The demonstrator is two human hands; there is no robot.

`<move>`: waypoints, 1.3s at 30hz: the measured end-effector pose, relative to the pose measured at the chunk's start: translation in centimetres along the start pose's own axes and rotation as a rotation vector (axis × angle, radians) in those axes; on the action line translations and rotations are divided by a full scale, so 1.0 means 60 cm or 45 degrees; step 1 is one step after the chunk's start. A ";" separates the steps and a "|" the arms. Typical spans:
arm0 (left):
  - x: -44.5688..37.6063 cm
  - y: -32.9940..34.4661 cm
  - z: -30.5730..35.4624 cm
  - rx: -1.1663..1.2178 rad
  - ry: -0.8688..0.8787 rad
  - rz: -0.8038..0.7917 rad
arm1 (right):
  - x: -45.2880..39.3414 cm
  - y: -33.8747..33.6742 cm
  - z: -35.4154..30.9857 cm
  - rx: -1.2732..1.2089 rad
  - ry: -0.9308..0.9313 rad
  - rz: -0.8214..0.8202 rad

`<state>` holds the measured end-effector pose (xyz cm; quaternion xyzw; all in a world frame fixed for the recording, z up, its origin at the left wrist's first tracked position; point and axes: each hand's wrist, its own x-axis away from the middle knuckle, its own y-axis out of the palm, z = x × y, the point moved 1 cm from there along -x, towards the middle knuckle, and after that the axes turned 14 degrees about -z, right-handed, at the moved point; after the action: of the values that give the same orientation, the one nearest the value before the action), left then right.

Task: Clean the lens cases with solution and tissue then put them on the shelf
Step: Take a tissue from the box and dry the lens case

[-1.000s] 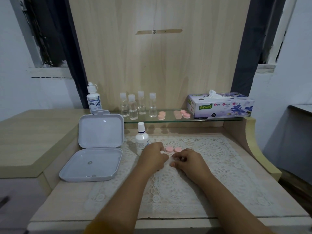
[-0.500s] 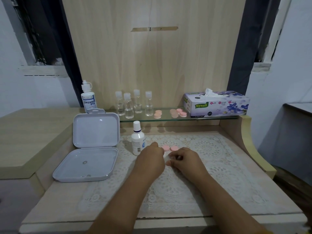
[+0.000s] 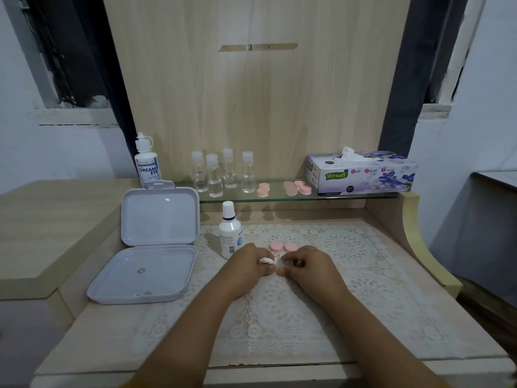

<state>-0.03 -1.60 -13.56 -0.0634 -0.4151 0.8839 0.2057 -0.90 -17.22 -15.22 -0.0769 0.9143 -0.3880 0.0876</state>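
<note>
My left hand (image 3: 246, 263) pinches a small wad of white tissue (image 3: 265, 260) over the lace mat. My right hand (image 3: 305, 266) is closed close against it, fingertips meeting the tissue; whatever it holds is hidden by the fingers. Just beyond both hands two pink lens case caps (image 3: 283, 247) lie on the mat. A white solution bottle (image 3: 229, 232) stands upright to the left of my hands. On the glass shelf (image 3: 349, 196) lie several more pink lens cases (image 3: 296, 187).
An open white plastic box (image 3: 151, 245) sits at the left of the desk. On the shelf stand a Dream Eye bottle (image 3: 147, 163), several small clear bottles (image 3: 222, 172) and a tissue box (image 3: 361, 172). A raised wooden ledge (image 3: 42, 228) flanks the left.
My hands have stayed together over the mat; the white tissue wad now shows at my left fingertips. The view has shifted slightly.
</note>
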 end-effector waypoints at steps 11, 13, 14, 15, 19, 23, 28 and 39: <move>0.014 0.011 -0.009 0.360 0.132 0.464 | 0.002 -0.001 -0.002 -0.036 -0.009 -0.005; 0.014 0.014 -0.002 -0.063 0.117 0.339 | 0.003 0.000 -0.003 -0.053 -0.011 0.002; 0.014 0.014 0.004 -0.363 0.086 0.265 | 0.003 0.000 -0.003 -0.051 -0.013 0.004; 0.014 0.012 0.012 -0.660 0.055 0.197 | 0.003 0.000 -0.004 -0.040 -0.016 0.006; 0.012 -0.002 0.062 -1.303 -0.023 -0.013 | 0.004 -0.003 -0.002 0.009 -0.025 -0.002; -0.009 0.006 0.090 -1.505 -0.098 -0.207 | 0.006 -0.001 -0.003 0.080 -0.050 0.042; -0.020 0.002 0.080 -1.315 -0.110 -0.200 | 0.003 -0.001 -0.003 0.080 -0.036 0.040; 0.009 -0.014 0.004 0.456 -0.003 0.271 | 0.003 -0.001 -0.004 -0.051 -0.007 -0.001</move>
<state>-0.34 -1.07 -12.77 -0.0684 -0.2423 0.9605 0.1185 -1.11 -17.15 -15.02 -0.0801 0.9216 -0.3694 0.0884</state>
